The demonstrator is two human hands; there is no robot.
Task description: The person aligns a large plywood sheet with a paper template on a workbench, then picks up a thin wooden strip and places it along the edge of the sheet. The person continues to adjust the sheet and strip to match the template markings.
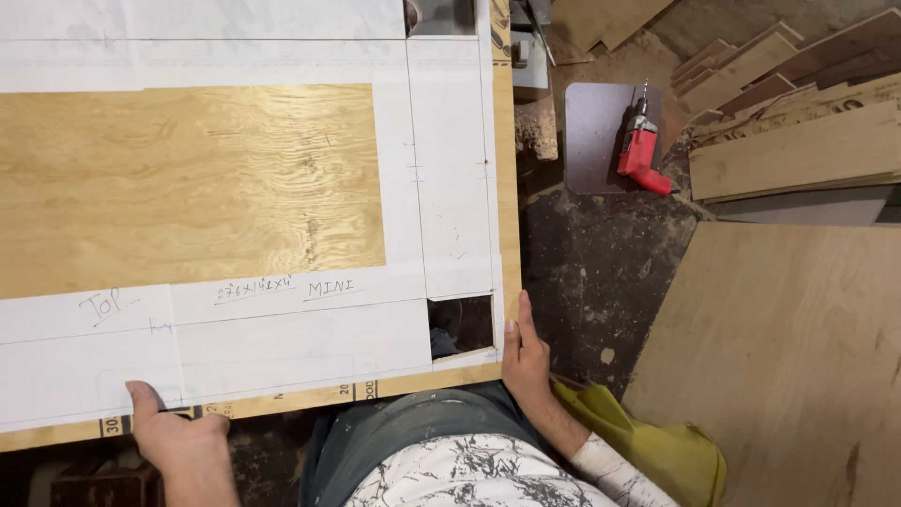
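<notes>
Large plywood panel lying flat across the left and middle of the view, its bare grain framed by white paper template strips taped along the top, the right side and the near edge, with pencil lines and handwritten notes on the near strips. Small square cut-out open near the panel's near right corner, dark floor showing through. Left hand gripping the near edge of the panel at the left, thumb laid up over the white paper, fingers hidden under the edge. Right hand pressed flat against the panel's right edge just beside the cut-out, fingers together and pointing away from the body, thumb against the paper strip; not closed round anything. Both hands well apart, one at each end of the near edge. Below them, paint-spattered trousers and a white patterned sleeve; a yellow-green cloth lying just beside the right forearm. On the dirty dark floor to the right, a small brown board carrying a red power drill, bit pointing away. Stacked wooden planks at the upper right, and another wide plywood sheet filling the lower right, well apart from the hands
</notes>
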